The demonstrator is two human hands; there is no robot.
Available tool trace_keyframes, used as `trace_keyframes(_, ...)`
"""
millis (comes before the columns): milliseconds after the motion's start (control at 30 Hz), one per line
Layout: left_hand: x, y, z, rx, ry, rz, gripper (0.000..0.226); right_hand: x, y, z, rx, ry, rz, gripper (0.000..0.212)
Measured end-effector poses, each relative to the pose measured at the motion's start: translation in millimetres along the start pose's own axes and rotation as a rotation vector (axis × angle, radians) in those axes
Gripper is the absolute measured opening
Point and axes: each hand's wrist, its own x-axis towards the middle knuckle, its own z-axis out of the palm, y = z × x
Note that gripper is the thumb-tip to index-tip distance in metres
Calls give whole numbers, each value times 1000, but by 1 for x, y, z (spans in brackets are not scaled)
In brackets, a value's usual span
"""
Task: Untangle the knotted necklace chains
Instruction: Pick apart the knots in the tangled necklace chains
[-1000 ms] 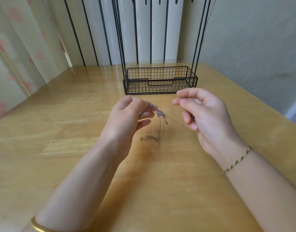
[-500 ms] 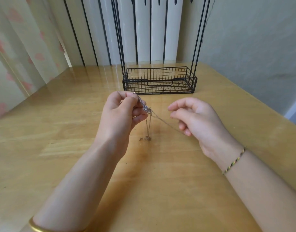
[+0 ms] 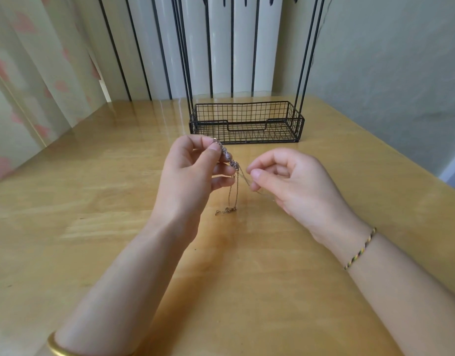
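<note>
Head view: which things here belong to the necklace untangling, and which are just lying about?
In the job: knotted chains, pinched by the left-hand grip and the right-hand grip.

Lying about: wire basket, wooden table, gold bangle, braided bracelet, curtain.

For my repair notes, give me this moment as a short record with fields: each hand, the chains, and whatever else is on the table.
left hand: pinches the top of the knotted clump of the necklace chains, held above the table
right hand: pinches one thin strand drawn sideways out of the clump
loose ends: hang down, clasp end lying on the table
knot: not yet undone
behind the hands: black wire basket
</note>
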Motion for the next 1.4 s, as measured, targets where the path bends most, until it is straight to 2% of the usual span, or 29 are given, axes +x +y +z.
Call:
trace_keyframes(200, -1, 0, 0, 49, -1, 36, 9, -1, -2, 1, -45, -21, -30, 6)
trace_keyframes(400, -2, 1, 0, 61, 18, 38, 11, 1, 1, 0, -213, 68, -48, 10)
trace_keyframes(600, 0, 0, -1, 92, 41, 30, 11, 0, -4, -1, 14, 106, -78, 10)
trace_keyframes(800, 1, -2, -2, 160, 80, 25, 11, 2, -3, -5, 219, 133, 3, 8)
trace_keyframes(1000, 1, -1, -3, 160, 117, -10, 10, 2, -5, -7, 324, 182, 67, 12)
trace_keyframes(1267, 2, -4, -3, 177, 105, -70, 11, 4, -8, 0, 811, 152, 166, 22)
trace_keyframes(1333, 2, -4, -2, 155, 87, -71, 11, 4, -7, 0, 729, 173, 199, 21)
trace_keyframes(1400, 2, -3, -2, 93, 64, -63, 11, 4, -4, -3, 505, 181, 222, 17)
